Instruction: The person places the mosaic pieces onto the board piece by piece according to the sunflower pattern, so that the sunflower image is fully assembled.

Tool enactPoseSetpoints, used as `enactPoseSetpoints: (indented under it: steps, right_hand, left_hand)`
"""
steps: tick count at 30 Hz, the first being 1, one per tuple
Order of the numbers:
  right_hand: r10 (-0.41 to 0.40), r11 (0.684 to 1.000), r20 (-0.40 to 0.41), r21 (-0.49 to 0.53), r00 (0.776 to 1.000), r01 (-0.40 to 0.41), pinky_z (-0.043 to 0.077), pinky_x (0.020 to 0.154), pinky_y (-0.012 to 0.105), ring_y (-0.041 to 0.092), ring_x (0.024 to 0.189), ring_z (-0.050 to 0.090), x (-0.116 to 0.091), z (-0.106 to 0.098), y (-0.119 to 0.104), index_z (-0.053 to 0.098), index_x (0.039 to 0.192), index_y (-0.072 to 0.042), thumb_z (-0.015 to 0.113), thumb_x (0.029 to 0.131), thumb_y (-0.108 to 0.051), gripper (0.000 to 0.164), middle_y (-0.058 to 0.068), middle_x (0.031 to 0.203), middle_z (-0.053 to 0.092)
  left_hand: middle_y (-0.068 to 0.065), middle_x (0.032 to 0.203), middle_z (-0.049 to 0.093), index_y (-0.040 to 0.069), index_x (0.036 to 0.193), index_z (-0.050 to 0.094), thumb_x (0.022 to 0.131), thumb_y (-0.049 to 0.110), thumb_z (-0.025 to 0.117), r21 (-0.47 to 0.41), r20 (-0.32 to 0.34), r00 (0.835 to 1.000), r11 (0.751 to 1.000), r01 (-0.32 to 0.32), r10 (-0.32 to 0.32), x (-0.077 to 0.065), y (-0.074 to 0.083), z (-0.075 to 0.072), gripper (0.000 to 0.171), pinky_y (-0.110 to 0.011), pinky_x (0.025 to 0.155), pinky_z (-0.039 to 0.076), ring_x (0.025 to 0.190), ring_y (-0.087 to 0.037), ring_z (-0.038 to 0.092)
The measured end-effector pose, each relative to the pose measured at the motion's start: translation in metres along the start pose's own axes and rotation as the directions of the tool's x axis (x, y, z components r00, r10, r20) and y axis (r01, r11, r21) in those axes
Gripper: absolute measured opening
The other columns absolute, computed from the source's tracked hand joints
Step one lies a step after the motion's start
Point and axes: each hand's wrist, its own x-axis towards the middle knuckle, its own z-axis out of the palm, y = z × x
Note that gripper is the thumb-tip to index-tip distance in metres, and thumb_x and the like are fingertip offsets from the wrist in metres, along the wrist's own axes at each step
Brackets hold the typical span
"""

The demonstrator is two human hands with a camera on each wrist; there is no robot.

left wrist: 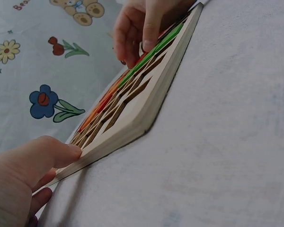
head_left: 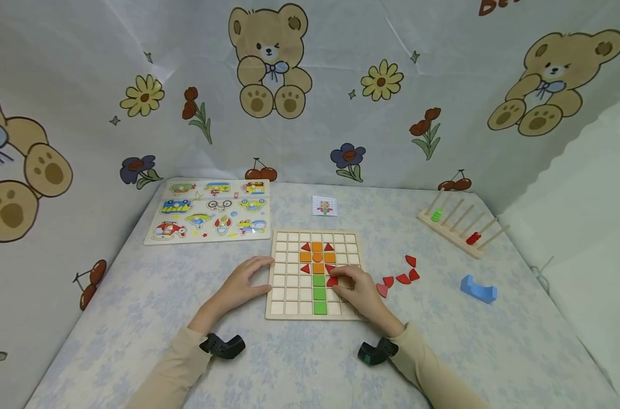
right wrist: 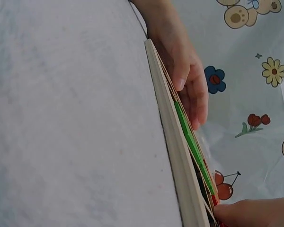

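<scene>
A wooden grid board [head_left: 292, 314] lies flat on the table. My left hand [head_left: 243, 282] rests at its left edge, fingers relaxed; in the left wrist view the thumb touches the rim. Over the board's right half, my right hand [head_left: 363, 289] pinches a red fan-shaped piece [head_left: 332, 282] between thumb and fingertips, beside the top green square [head_left: 319, 280]. More green squares run below it in a column. Above are orange squares [head_left: 317, 246] set in a cross around an orange round piece [head_left: 317, 257], with red triangles [head_left: 305, 268] at the corners.
Several loose red pieces [head_left: 403, 279] lie right of the board. Behind it stands a small pattern card [head_left: 324, 206]. A vehicle puzzle board [head_left: 207, 211] is at the back left. To the right are a blue curved block [head_left: 478, 289] and a peg rack [head_left: 450, 231].
</scene>
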Motion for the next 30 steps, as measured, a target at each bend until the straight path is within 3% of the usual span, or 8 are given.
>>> enactPoseSetpoints:
  steps: [4,7,12,14,16,20,27,30]
  right_hand:
    - [0.036,0.999,-0.037,0.023,0.999,-0.035,0.053,0.087,0.035,0.030,0.102,0.061,0.004,-0.006,0.020,0.066,0.112,0.000,0.068,0.085,-0.001,0.027,0.016,0.110,0.067]
    - [0.072,0.997,-0.140,-0.017,0.987,-0.075,0.053,0.085,0.035,0.028,0.100,0.062,0.007,-0.023,0.037,0.067,0.112,-0.002,0.067,0.087,-0.005,0.026,0.015,0.110,0.068]
    - [0.141,0.975,-0.377,-0.108,0.916,-0.194,0.049,0.086,0.045,0.034,0.102,0.060,0.008,-0.066,0.062,0.065,0.111,0.004,0.066,0.085,-0.001,0.026,0.022,0.108,0.067]
    - [0.175,0.956,-0.423,-0.144,0.889,-0.257,0.049,0.086,0.048,0.037,0.102,0.060,0.006,-0.081,0.074,0.063,0.113,0.006,0.064,0.085,0.001,0.029,0.025,0.110,0.065]
    - [0.221,0.930,-0.427,-0.177,0.877,-0.321,0.051,0.086,0.050,0.039,0.102,0.060,0.004,-0.093,0.085,0.061,0.118,0.007,0.063,0.085,0.002,0.033,0.026,0.113,0.063]
    - [0.287,0.894,-0.393,-0.219,0.874,-0.392,0.052,0.086,0.050,0.039,0.101,0.060,0.001,-0.105,0.101,0.056,0.125,0.007,0.061,0.086,0.002,0.040,0.027,0.116,0.062]
    - [0.211,0.915,-0.411,-0.236,0.887,-0.327,0.049,0.069,0.020,0.031,0.084,0.061,0.000,-0.099,0.105,0.062,0.117,0.006,0.069,0.082,0.000,0.037,0.024,0.099,0.066]
    - [0.181,0.917,-0.411,-0.257,0.893,-0.304,0.044,0.065,0.017,0.027,0.079,0.060,0.001,-0.094,0.104,0.064,0.113,0.005,0.074,0.079,-0.003,0.036,0.021,0.092,0.065]
  left_hand:
    - [-0.005,0.141,0.049,0.014,0.137,0.051,0.084,0.022,0.073,-0.002,0.001,1.000,1.000,-0.002,0.002,0.001,0.001,-0.001,0.058,-0.052,0.113,0.032,0.138,-0.029,0.039]
    - [-0.005,0.140,0.050,0.014,0.137,0.052,0.084,0.022,0.073,0.004,-0.001,1.000,1.000,-0.009,0.009,0.002,0.001,0.000,0.058,-0.051,0.113,0.033,0.137,-0.028,0.040]
    - [-0.005,0.140,0.050,0.014,0.136,0.052,0.084,0.023,0.074,0.010,-0.005,1.000,1.000,-0.013,0.013,0.001,0.000,0.000,0.058,-0.052,0.113,0.033,0.137,-0.028,0.040]
    - [-0.004,0.140,0.050,0.014,0.137,0.052,0.084,0.023,0.074,0.010,-0.007,1.000,1.000,-0.012,0.012,0.001,0.000,0.000,0.058,-0.052,0.113,0.033,0.137,-0.029,0.040]
    - [-0.004,0.140,0.050,0.015,0.137,0.052,0.083,0.024,0.074,0.014,-0.009,1.000,1.000,-0.007,0.007,0.000,-0.001,0.000,0.058,-0.052,0.113,0.033,0.137,-0.028,0.040]
    - [-0.003,0.141,0.050,0.016,0.137,0.051,0.083,0.026,0.074,0.014,-0.007,1.000,1.000,-0.008,0.008,0.000,-0.001,0.000,0.059,-0.051,0.113,0.033,0.137,-0.028,0.040]
    - [-0.003,0.141,0.049,0.015,0.137,0.051,0.084,0.025,0.073,0.005,-0.001,1.000,1.000,-0.001,0.001,-0.001,-0.001,0.000,0.059,-0.052,0.113,0.033,0.138,-0.028,0.039]
    - [-0.004,0.141,0.049,0.014,0.137,0.051,0.084,0.025,0.073,0.003,0.000,1.000,1.000,0.000,0.000,-0.001,0.000,0.001,0.059,-0.052,0.113,0.033,0.138,-0.028,0.039]
